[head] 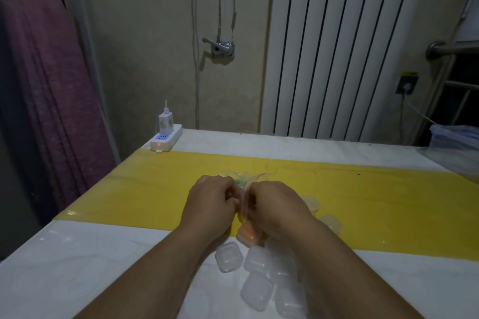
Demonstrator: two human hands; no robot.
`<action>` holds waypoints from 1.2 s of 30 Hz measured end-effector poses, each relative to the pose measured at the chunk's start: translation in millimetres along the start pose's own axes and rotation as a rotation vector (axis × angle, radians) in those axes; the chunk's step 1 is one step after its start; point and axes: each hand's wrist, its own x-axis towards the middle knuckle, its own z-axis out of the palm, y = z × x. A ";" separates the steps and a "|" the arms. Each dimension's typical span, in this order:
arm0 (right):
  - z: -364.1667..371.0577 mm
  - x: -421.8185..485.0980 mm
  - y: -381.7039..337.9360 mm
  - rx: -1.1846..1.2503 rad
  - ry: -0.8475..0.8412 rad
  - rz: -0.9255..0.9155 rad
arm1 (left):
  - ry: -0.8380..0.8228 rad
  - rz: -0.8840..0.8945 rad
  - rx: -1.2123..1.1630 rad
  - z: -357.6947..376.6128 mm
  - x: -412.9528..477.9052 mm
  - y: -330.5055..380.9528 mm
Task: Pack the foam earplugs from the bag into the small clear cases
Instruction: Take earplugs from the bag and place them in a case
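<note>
Both hands pinch the bag at the centre of the frame: the left hand takes it from the left side and the right hand from the right, knuckles almost meeting. Each grip is clamped on the thin plastic, fingers curled inward; the fingertips themselves are hidden behind the knuckles. I judge that the hands are pulling the bag open, but its mouth is not clearly seen.

The bag's long axis runs from the lower to the upper frame, so the two grips hold it across the middle. Orange earplugs show through the end just below the hands, and something green shows at the end above them.

The cases lie in a loose group on the table in the lower centre, below the grip and between the two forearms, a little closer to the right forearm. Two more cases rest on the yellow strip, right of the right hand. All look closed. For the coming move the right hand is the nearer one to them.

A power strip with a charger sits at the far left corner of the table. No writing can be read.
</note>
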 end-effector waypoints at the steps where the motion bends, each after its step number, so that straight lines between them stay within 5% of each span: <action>1: -0.4 -0.7 -0.8 0.017 -0.010 0.010 | 0.001 0.001 0.006 -0.4 -0.3 0.0; 23: -23.7 -9.3 12.3 0.463 0.302 0.175 | 0.102 -0.108 0.024 -3.5 -0.5 -1.0; 29: -46.3 -19.1 13.2 0.757 0.182 0.218 | 0.211 -0.013 0.131 -8.0 -3.8 10.8; 31: -50.3 -24.3 12.0 0.835 0.177 0.220 | 0.290 0.061 -0.069 -12.8 -6.8 19.8; 36: -42.8 -39.8 14.0 0.949 0.183 0.194 | -0.006 -0.008 -0.751 -14.3 -13.3 38.6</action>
